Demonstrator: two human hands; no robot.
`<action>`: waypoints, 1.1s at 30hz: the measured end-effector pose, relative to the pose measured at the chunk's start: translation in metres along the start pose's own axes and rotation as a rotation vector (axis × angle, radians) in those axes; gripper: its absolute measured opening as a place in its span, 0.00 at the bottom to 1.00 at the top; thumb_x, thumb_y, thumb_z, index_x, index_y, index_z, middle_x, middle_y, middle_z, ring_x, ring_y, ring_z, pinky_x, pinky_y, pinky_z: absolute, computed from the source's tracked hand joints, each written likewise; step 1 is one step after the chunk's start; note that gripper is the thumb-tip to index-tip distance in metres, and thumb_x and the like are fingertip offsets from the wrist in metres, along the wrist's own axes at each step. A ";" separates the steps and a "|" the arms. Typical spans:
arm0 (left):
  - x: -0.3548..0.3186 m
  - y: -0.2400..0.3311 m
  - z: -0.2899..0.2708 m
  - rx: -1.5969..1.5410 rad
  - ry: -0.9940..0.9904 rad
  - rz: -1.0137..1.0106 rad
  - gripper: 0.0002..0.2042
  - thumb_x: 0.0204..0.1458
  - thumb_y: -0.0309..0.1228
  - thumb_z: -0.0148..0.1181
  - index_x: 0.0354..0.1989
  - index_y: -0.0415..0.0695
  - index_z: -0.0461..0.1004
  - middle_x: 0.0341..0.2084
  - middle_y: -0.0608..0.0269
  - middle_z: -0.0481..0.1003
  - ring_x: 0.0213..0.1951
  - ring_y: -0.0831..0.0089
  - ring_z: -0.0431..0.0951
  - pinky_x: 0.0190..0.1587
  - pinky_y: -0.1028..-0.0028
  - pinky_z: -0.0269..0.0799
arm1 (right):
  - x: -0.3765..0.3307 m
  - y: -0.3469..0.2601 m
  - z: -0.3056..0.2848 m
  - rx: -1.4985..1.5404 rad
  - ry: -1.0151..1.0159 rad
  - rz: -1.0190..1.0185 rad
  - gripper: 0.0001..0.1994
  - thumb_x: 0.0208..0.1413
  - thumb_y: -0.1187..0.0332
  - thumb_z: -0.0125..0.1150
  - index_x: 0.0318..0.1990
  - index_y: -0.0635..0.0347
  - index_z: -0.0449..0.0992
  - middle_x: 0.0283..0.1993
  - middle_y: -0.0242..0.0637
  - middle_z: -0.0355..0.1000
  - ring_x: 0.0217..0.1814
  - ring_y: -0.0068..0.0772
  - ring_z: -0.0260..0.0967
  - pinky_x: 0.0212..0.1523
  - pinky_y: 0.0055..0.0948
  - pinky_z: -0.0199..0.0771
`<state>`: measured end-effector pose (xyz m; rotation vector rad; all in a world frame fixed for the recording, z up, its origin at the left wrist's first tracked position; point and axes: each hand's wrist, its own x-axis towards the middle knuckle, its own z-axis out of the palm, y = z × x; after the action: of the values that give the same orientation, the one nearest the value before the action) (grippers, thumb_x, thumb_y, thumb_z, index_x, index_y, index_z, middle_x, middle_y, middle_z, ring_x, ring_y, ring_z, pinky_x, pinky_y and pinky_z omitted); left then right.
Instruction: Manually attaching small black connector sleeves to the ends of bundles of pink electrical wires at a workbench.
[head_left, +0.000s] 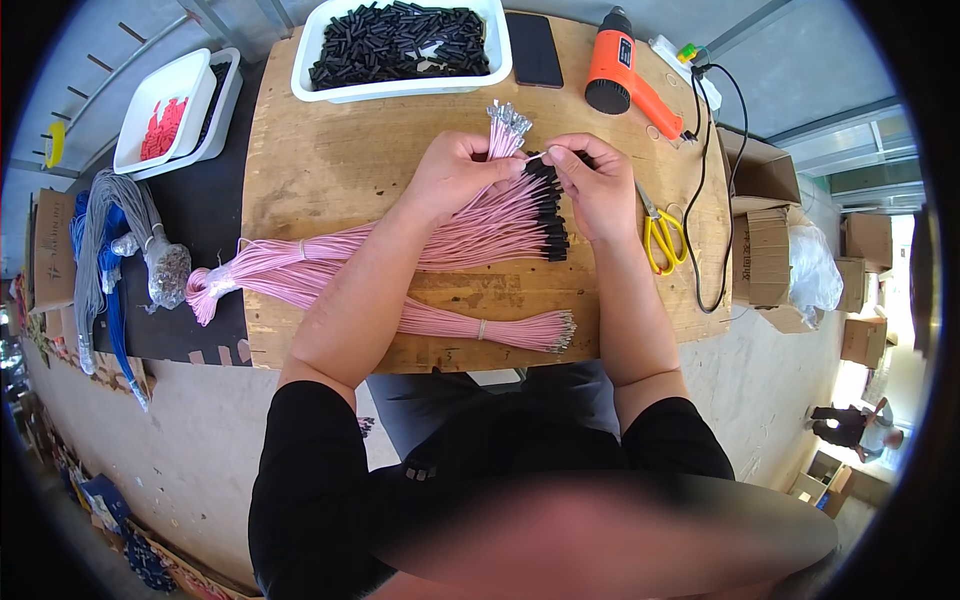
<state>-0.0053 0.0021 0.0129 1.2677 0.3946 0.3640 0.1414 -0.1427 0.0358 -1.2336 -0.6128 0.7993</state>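
Note:
My left hand (462, 178) is closed around a bundle of pink wires (500, 145) whose bare silvery metal terminals (508, 120) point away from me. My right hand (592, 182) pinches the end of a single wire stretched between the two hands; whether a sleeve is in those fingers is hidden. Below the hands, many pink wires fan out to the right with black sleeves (548, 212) on their ends. Nearer to me lies a second pink wire bundle (490, 327), tied, with bare terminals. The wires gather at the left in a wrapped, looped end (212, 284).
A white tub (400, 93) of black sleeves stands at the back, beside a dark phone (534, 50). To the right are an orange heat gun (622, 72), yellow-handled scissors (660, 238) and a black cable (703, 200). Grey wire bundles (150, 225) and a white tray (128, 150) with red pieces lie left.

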 end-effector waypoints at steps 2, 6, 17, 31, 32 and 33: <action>-0.001 0.001 0.002 -0.041 0.013 -0.005 0.09 0.54 0.28 0.69 0.37 0.33 0.81 0.25 0.64 0.80 0.26 0.83 0.74 0.29 0.82 0.68 | -0.001 0.000 0.001 -0.040 -0.029 0.004 0.06 0.58 0.78 0.64 0.42 0.68 0.80 0.33 0.30 0.77 0.27 0.12 0.63 0.27 0.14 0.62; 0.002 -0.006 -0.002 0.022 0.013 0.046 0.09 0.53 0.28 0.69 0.33 0.33 0.81 0.23 0.65 0.79 0.25 0.84 0.74 0.28 0.80 0.68 | -0.004 0.001 0.009 -0.335 0.012 -0.126 0.04 0.58 0.77 0.65 0.39 0.66 0.81 0.35 0.30 0.78 0.35 0.16 0.71 0.39 0.18 0.72; 0.002 -0.004 -0.001 0.037 0.040 0.044 0.07 0.54 0.26 0.67 0.34 0.34 0.81 0.23 0.66 0.78 0.25 0.84 0.72 0.28 0.80 0.67 | 0.000 0.005 0.005 0.022 0.022 0.045 0.07 0.59 0.76 0.63 0.44 0.65 0.79 0.35 0.33 0.76 0.30 0.16 0.65 0.32 0.14 0.64; 0.004 -0.004 -0.003 -0.035 0.034 -0.006 0.08 0.53 0.24 0.65 0.40 0.34 0.80 0.29 0.63 0.79 0.28 0.80 0.74 0.32 0.80 0.71 | 0.023 0.013 -0.036 0.764 -0.032 0.257 0.12 0.61 0.83 0.50 0.52 0.69 0.68 0.47 0.46 0.68 0.36 0.24 0.62 0.27 0.14 0.61; 0.003 -0.003 -0.003 -0.036 0.034 -0.006 0.08 0.53 0.24 0.65 0.40 0.34 0.80 0.29 0.63 0.79 0.28 0.80 0.74 0.32 0.80 0.71 | 0.023 0.012 -0.036 0.782 0.008 0.269 0.11 0.61 0.83 0.50 0.50 0.68 0.68 0.47 0.46 0.68 0.36 0.24 0.62 0.27 0.14 0.62; 0.003 -0.002 -0.003 -0.033 0.036 -0.009 0.08 0.54 0.24 0.65 0.40 0.34 0.80 0.29 0.63 0.79 0.27 0.80 0.74 0.32 0.80 0.71 | 0.023 0.011 -0.036 0.782 0.008 0.269 0.11 0.61 0.83 0.50 0.50 0.68 0.68 0.47 0.46 0.68 0.36 0.24 0.62 0.27 0.14 0.62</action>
<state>-0.0039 0.0052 0.0100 1.2277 0.4236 0.3845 0.1810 -0.1435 0.0159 -0.5967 -0.0868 1.1181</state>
